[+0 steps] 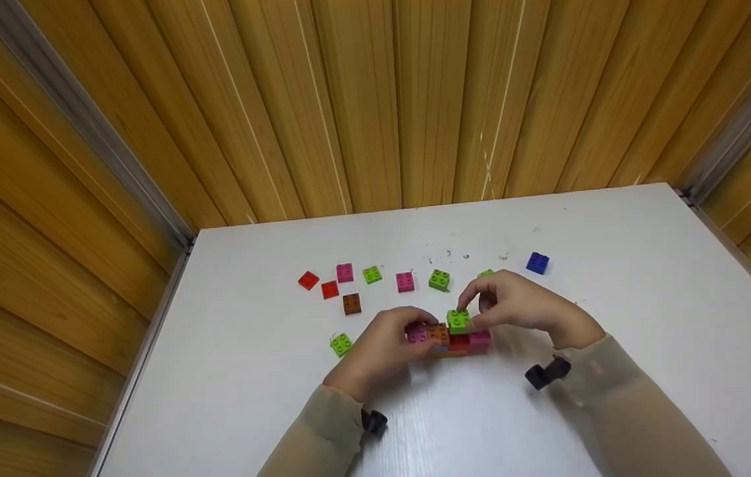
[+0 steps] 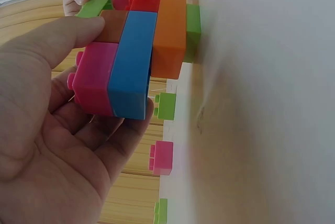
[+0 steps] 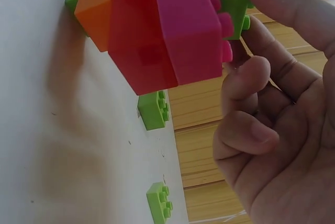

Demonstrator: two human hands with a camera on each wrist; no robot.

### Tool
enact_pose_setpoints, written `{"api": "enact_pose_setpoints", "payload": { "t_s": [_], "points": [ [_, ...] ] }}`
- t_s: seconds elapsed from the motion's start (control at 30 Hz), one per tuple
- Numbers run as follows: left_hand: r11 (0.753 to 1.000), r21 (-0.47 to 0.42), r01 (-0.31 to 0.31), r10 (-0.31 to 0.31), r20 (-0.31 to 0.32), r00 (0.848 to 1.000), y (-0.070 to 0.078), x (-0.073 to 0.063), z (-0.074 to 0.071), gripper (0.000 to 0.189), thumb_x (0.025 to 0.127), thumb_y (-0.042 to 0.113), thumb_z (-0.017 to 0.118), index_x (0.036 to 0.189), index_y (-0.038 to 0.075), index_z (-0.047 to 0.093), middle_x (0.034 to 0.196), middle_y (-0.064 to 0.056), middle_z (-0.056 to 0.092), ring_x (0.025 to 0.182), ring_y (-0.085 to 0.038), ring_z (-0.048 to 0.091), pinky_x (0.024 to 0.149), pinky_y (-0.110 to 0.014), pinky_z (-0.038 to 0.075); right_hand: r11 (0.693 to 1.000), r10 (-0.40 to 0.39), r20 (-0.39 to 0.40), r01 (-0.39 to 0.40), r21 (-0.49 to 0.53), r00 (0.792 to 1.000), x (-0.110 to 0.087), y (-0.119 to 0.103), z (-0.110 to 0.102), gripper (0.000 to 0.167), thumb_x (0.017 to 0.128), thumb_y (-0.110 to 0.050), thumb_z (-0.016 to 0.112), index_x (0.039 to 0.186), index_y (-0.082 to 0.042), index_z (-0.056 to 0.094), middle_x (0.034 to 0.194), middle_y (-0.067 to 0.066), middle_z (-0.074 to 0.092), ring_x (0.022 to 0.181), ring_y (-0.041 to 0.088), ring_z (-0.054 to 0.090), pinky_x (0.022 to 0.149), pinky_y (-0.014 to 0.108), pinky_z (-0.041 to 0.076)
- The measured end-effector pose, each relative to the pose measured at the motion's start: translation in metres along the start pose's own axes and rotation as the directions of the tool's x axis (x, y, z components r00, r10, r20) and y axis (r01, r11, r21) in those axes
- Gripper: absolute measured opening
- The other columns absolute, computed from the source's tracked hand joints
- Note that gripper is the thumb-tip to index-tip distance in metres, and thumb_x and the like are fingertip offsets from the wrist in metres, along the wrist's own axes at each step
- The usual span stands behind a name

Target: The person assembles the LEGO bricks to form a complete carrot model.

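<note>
My left hand grips one end of a stack of toy building bricks, its thumb against a brown brick and its fingers around the far side. The stack has a green brick at the base, then an orange brick. Above that come a blue brick and a red brick; pink bricks sit at both ends of the top layer. Between thumb and fingers, my right hand pinches a light green brick at the top of the stack, beside the brown one.
Loose bricks lie on the white table beyond the hands: two flat red pieces, pink ones, several green ones and a brown one. A blue brick lies far right. Wood-look panels rise behind.
</note>
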State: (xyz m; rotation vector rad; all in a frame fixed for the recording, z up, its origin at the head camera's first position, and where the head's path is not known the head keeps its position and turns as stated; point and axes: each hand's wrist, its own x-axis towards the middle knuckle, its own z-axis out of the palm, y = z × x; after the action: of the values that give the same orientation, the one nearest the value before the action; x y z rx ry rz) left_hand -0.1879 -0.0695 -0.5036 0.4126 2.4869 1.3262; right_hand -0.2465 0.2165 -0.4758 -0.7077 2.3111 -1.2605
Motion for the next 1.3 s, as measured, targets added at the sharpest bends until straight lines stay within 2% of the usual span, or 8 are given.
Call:
{"api": "enact_pose_setpoints", "payload": {
  "t_s": [0.2, 0.4, 0.63, 0.73, 0.9, 0.97, 1.13, 1.3],
  "points": [
    [1.0, -0.003, 0.003, -0.003, 0.005, 1.0, 0.0, 0.0, 0.0, 0.027, 0.101, 0.03, 0.088, 0.127, 0.03, 0.082, 0.124, 0.016, 0.078, 0.114, -0.007, 0.07, 0.114, -0.039, 0.061, 0.999, -0.01, 0.029, 0.011, -0.031, 1.0, -0.001, -0.003, 0.002, 0.025, 0.087, -0.011, 0.091, 0.111, -0.009, 0.084, 0.074, -0.005, 0.06, 0.068, 0.007, 0.053, 0.061, 0.021, 0.043],
    [1.0, -0.004, -0.011, 0.011, 0.004, 1.0, 0.0, 0.001, -0.001, 0.026, 0.101, 0.028, 0.088, 0.126, 0.029, 0.082, 0.121, 0.016, 0.078, 0.112, -0.007, 0.07, 0.111, -0.038, 0.061, 0.994, -0.04, 0.04, 0.044, -0.096, 0.998, 0.0, -0.006, 0.005, 0.023, 0.087, -0.004, 0.085, 0.108, -0.009, 0.084, 0.073, -0.004, 0.057, 0.068, 0.007, 0.051, 0.06, 0.021, 0.042],
    [1.0, -0.014, -0.004, 0.004, 0.007, 1.0, -0.001, 0.002, -0.001, 0.026, 0.101, 0.029, 0.089, 0.126, 0.031, 0.082, 0.121, 0.016, 0.078, 0.112, -0.007, 0.07, 0.111, -0.037, 0.062, 0.989, -0.016, 0.041, 0.021, -0.147, 0.999, 0.001, -0.005, 0.009, 0.025, 0.088, -0.007, 0.085, 0.111, -0.016, 0.085, 0.083, 0.0, 0.061, 0.076, 0.013, 0.05, 0.064, 0.022, 0.041],
    [1.0, -0.011, -0.003, 0.003, 0.008, 1.0, -0.001, 0.002, -0.001, 0.026, 0.101, 0.029, 0.089, 0.126, 0.032, 0.082, 0.121, 0.017, 0.078, 0.112, -0.007, 0.07, 0.11, -0.036, 0.062, 0.99, -0.013, 0.041, 0.018, -0.143, 0.999, 0.001, -0.002, 0.01, 0.026, 0.087, -0.009, 0.085, 0.111, -0.018, 0.086, 0.085, 0.001, 0.062, 0.078, 0.014, 0.05, 0.064, 0.023, 0.04],
    [1.0, -0.008, -0.022, 0.022, -0.002, 1.0, -0.001, 0.002, 0.0, 0.025, 0.101, 0.027, 0.088, 0.125, 0.028, 0.083, 0.12, 0.015, 0.079, 0.111, -0.007, 0.071, 0.108, -0.036, 0.062, 0.994, -0.033, 0.039, 0.037, -0.107, 0.999, 0.003, 0.006, 0.012, 0.026, 0.085, -0.006, 0.083, 0.109, -0.017, 0.087, 0.078, -0.003, 0.054, 0.075, 0.013, 0.047, 0.063, 0.022, 0.038],
    [1.0, -0.015, -0.011, 0.01, -0.002, 1.0, 0.0, 0.002, 0.001, 0.025, 0.101, 0.027, 0.089, 0.125, 0.029, 0.083, 0.12, 0.015, 0.079, 0.111, -0.007, 0.07, 0.108, -0.037, 0.062, 0.995, -0.041, 0.039, 0.044, -0.088, 0.998, 0.004, 0.009, 0.012, 0.026, 0.085, -0.005, 0.083, 0.109, -0.016, 0.087, 0.079, -0.004, 0.055, 0.075, 0.012, 0.048, 0.063, 0.022, 0.039],
    [0.999, -0.031, 0.03, -0.03, -0.003, 1.0, 0.0, 0.0, 0.0, 0.026, 0.1, 0.028, 0.09, 0.124, 0.032, 0.082, 0.119, 0.016, 0.078, 0.111, -0.009, 0.07, 0.109, -0.037, 0.063, 0.997, -0.048, 0.038, 0.05, -0.057, 0.998, 0.004, 0.01, 0.014, 0.026, 0.084, -0.006, 0.084, 0.109, -0.013, 0.088, 0.084, -0.002, 0.062, 0.079, 0.013, 0.052, 0.066, 0.022, 0.043],
    [0.999, -0.032, 0.029, -0.029, -0.007, 1.0, 0.0, 0.001, 0.002, 0.025, 0.1, 0.028, 0.089, 0.123, 0.033, 0.082, 0.118, 0.016, 0.078, 0.111, -0.011, 0.069, 0.108, -0.038, 0.063, 0.997, -0.02, 0.021, 0.021, -0.081, 1.0, 0.003, 0.008, 0.015, 0.026, 0.083, -0.007, 0.084, 0.107, -0.016, 0.088, 0.091, -0.002, 0.07, 0.087, 0.018, 0.054, 0.071, 0.024, 0.045]
  ]
}}
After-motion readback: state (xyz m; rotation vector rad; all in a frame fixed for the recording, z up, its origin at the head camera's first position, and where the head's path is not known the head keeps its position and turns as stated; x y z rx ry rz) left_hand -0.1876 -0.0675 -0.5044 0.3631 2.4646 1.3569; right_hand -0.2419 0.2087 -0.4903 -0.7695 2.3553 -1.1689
